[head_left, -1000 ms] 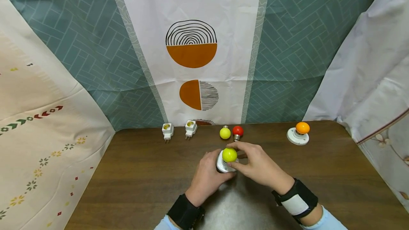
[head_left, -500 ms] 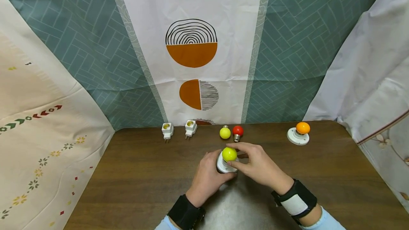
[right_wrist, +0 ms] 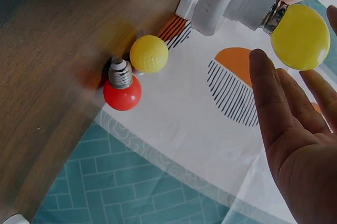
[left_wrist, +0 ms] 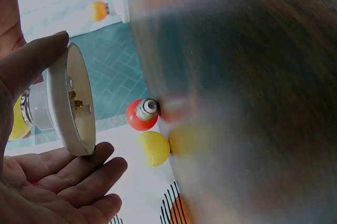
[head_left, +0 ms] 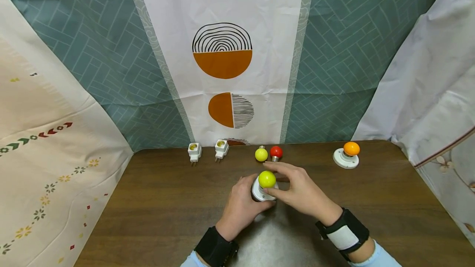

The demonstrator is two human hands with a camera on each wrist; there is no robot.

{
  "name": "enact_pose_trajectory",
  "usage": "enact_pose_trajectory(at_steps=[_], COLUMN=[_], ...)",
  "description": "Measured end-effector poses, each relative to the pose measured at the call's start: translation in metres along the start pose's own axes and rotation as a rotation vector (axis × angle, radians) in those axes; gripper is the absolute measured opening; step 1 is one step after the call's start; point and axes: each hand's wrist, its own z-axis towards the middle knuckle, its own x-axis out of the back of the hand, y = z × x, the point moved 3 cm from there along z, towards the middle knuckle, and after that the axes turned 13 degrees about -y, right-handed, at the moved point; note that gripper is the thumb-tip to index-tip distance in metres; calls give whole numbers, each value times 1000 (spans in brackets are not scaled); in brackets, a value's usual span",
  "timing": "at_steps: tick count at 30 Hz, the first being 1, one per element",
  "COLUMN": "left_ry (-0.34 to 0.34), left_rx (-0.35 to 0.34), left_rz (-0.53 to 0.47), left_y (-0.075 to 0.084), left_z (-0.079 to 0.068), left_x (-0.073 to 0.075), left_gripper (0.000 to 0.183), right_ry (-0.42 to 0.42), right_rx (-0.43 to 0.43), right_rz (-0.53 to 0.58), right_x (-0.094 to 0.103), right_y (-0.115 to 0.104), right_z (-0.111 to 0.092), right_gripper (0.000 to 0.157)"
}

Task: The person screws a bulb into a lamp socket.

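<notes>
Two bare hands at work above a brown table (head_left: 167, 201); we read clock directions in the head view, from the yellow bulb (head_left: 267, 179). This bulb sits in a white lamp holder (left_wrist: 57, 97), a band of its metal cap showing between glass and socket, and we find both lifted clear of the table. The left hand (head_left: 243, 199), at eight o'clock, is clamped on the holder's round rim, thumb and fingers on opposite edges; we see brass fittings in the holder's hollow underside. The right hand (head_left: 302, 188), between three and four o'clock, has its thumb and fingers spread apart about the yellow bulb, the index fingertip clear of the glass; whether the other fingertips touch it we cannot tell. At twelve o'clock we note a second yellow bulb (head_left: 261, 154), just beside a red bulb (head_left: 276, 151) whose threaded cap points to six. Between two and three, an orange bulb (head_left: 351, 148) stands in a white round base (head_left: 343, 161). Towards ten we count two white plug sockets (head_left: 221, 149), prongs towards six
</notes>
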Motion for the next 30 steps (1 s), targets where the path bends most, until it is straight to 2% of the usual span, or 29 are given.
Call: enact_pose_trajectory(at_steps=[3,11,17,25,30], left_ry=[7,15,18,39,42], left_rx=[-9,-15,-14,-38,-45], left_rz=[3,-5,-9,-13,-15], left_y=[1,2,2,4,3], left_z=[0,0,-1,-1,-2], left_x=[0,1,2,3,3], left_gripper=[73,72,72,72,72], right_ry=[-15,-39,11,104,103], right_rx=[-8,18,3,32,11], right_rz=[16,52,65,83,78], right_x=[0,-1,-2,-5,-5], right_y=[-1,-2,-3,-1,-2], right_z=[1,0,0,0,-1], right_gripper=[59,47,44,45,51])
